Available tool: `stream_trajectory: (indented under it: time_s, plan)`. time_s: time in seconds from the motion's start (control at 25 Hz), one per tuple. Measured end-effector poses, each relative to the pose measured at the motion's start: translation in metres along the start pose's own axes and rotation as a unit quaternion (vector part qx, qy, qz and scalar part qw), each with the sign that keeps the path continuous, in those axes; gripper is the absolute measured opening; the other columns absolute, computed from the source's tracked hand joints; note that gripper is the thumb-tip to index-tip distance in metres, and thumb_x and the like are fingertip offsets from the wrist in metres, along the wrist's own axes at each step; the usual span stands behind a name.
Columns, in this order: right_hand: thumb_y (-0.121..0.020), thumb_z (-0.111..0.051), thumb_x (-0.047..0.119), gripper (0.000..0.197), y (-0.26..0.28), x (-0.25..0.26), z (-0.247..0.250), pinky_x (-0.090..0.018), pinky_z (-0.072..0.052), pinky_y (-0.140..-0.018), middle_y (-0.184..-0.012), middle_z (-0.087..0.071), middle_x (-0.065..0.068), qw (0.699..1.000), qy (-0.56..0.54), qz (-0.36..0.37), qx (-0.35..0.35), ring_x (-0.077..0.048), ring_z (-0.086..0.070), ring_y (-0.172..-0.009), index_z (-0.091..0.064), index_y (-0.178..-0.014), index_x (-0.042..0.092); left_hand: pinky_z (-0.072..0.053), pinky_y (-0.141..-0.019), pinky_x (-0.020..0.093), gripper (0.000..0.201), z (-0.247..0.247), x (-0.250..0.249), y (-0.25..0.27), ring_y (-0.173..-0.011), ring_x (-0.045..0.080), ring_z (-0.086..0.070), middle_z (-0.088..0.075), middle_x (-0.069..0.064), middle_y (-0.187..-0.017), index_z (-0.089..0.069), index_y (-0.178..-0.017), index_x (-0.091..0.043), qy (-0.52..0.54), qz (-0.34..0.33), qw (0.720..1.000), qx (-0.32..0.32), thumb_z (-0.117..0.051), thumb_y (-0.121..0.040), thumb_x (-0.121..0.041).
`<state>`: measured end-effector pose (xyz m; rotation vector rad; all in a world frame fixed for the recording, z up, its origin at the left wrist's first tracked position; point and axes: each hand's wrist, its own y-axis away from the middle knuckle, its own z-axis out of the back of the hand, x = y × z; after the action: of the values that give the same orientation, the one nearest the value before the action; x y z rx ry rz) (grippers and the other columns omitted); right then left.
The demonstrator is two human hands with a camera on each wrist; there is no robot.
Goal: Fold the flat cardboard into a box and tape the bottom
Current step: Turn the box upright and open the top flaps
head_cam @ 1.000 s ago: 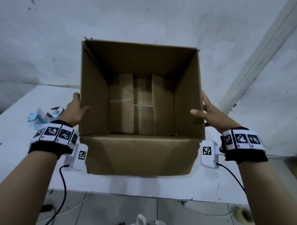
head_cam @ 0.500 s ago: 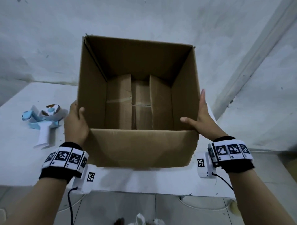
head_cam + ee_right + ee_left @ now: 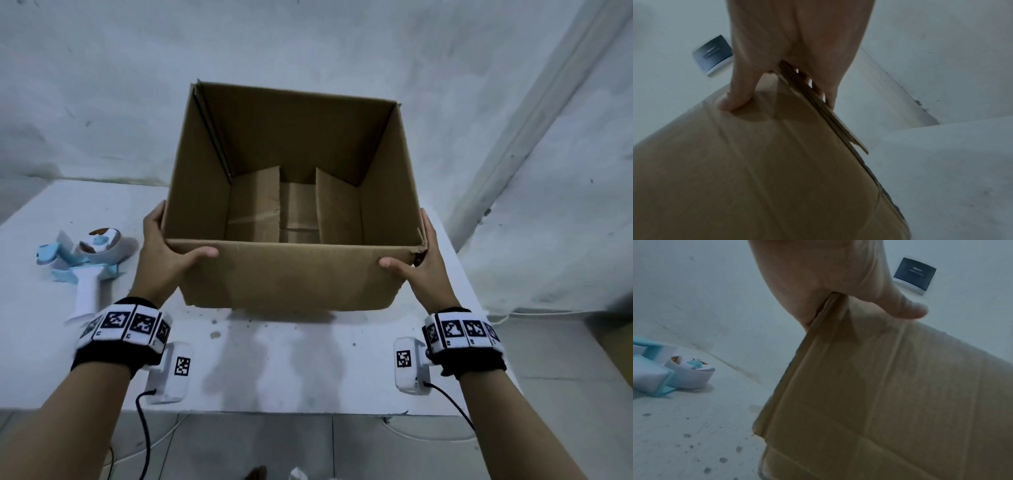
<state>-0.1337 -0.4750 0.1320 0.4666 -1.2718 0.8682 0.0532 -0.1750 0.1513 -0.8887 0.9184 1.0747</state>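
Note:
A brown cardboard box [image 3: 291,274] stands upright with its top open over the white table [image 3: 274,359]; its folded bottom flaps show inside. My left hand [image 3: 164,253] grips the near left corner, thumb on the front wall and fingers along the left side. My right hand [image 3: 421,270] grips the near right corner the same way, by a small tear in the rim. In the wrist views each corner sits between thumb and fingers: left hand [image 3: 828,272] on the box [image 3: 890,394], right hand [image 3: 797,32] on the box [image 3: 756,162]. Whether the box rests on the table I cannot tell.
A blue and white tape dispenser [image 3: 85,263] lies on the table left of the box, also in the left wrist view [image 3: 663,374]. White walls stand close behind and to the right. A small dark card [image 3: 914,274] hangs on the back wall. The table's front edge lies below my wrists.
The box has come down and away from me toward the table. Both hands slid from its side walls to the near corners, thumbs now on the front wall.

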Motion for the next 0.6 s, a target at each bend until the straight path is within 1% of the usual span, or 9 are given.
stream_trajectory:
  time_s: [0.04,0.12,0.16,0.24,0.32,0.44,0.52,0.6]
  plan:
    - [-0.064,-0.083,0.021,0.109,-0.005,0.0,-0.004,-0.044,-0.029,-0.115,-0.154,-0.026,0.001,1.0,-0.01,0.0,-0.014,-0.015,-0.027,-0.14,-0.013,-0.147,0.028,-0.035,-0.098,0.024,0.098,0.0,0.001,-0.005,-0.121,0.012,-0.039,-0.034,0.009,-0.146,-0.018,-0.144,-0.012,-0.014,-0.003,1.0,0.011,-0.079,-0.067,-0.005]
    - [-0.057,-0.085,0.023,0.116,-0.016,-0.001,-0.014,-0.044,-0.031,-0.114,-0.153,-0.024,0.0,0.999,-0.011,0.005,-0.042,-0.017,-0.029,-0.139,-0.011,-0.146,0.03,-0.036,-0.097,0.025,0.102,-0.005,0.002,-0.018,-0.121,0.014,-0.039,-0.034,0.009,-0.146,-0.016,-0.143,-0.012,-0.025,-0.002,0.999,0.023,-0.081,-0.065,-0.005]
    - [-0.055,-0.087,0.019,0.12,-0.024,-0.002,-0.02,-0.044,-0.031,-0.114,-0.153,-0.022,0.001,0.998,-0.007,0.008,-0.057,-0.018,-0.029,-0.139,-0.009,-0.146,0.032,-0.037,-0.096,0.026,0.103,-0.01,0.003,-0.026,-0.121,0.016,-0.04,-0.035,0.01,-0.145,-0.015,-0.143,-0.012,-0.022,-0.002,1.0,0.022,-0.081,-0.064,-0.005]
    - [-0.057,-0.086,0.006,0.123,-0.039,-0.003,-0.03,-0.043,-0.029,-0.115,-0.153,-0.017,0.004,0.996,0.0,0.019,-0.089,-0.019,-0.026,-0.14,-0.005,-0.146,0.033,-0.039,-0.096,0.029,0.101,-0.021,0.006,-0.044,-0.126,0.024,-0.042,-0.037,0.013,-0.143,-0.017,-0.141,-0.011,-0.016,-0.001,1.0,0.016,-0.082,-0.064,-0.006]
    - [-0.059,-0.084,0.0,0.118,-0.053,-0.005,-0.039,-0.043,-0.029,-0.115,-0.153,-0.019,0.003,0.992,0.008,0.029,-0.123,-0.02,-0.026,-0.14,-0.008,-0.146,0.028,-0.042,-0.1,0.036,0.097,-0.033,0.011,-0.061,-0.126,0.029,-0.043,-0.04,0.015,-0.14,-0.019,-0.139,-0.008,-0.016,0.011,1.0,0.0,-0.082,-0.064,-0.009]
    - [-0.059,-0.083,0.0,0.109,-0.074,-0.009,-0.051,-0.043,-0.036,-0.11,-0.151,-0.027,-0.003,0.987,0.029,0.028,-0.157,-0.021,-0.032,-0.136,-0.017,-0.143,0.025,-0.04,-0.106,0.046,0.094,-0.045,0.022,-0.085,-0.127,0.03,-0.044,-0.042,0.014,-0.139,-0.021,-0.137,-0.009,0.001,0.018,1.0,-0.023,-0.082,-0.065,-0.012]
    - [-0.06,-0.082,-0.001,0.107,-0.092,-0.01,-0.06,-0.042,-0.035,-0.111,-0.15,-0.028,-0.005,0.986,0.034,0.028,-0.163,-0.022,-0.032,-0.135,-0.017,-0.142,0.022,-0.039,-0.107,0.049,0.093,-0.049,0.026,-0.105,-0.127,0.031,-0.044,-0.042,0.014,-0.139,-0.021,-0.137,-0.009,0.009,0.018,0.999,-0.025,-0.081,-0.066,-0.012]
    - [-0.06,-0.081,-0.002,0.106,-0.111,-0.009,-0.066,-0.038,-0.033,-0.112,-0.149,-0.027,-0.006,0.983,0.037,0.018,-0.181,-0.022,-0.031,-0.136,-0.018,-0.143,0.019,-0.038,-0.107,0.05,0.092,-0.055,0.025,-0.123,-0.127,0.033,-0.044,-0.042,0.015,-0.139,-0.02,-0.137,-0.008,0.007,0.021,0.999,-0.025,-0.08,-0.068,-0.012]
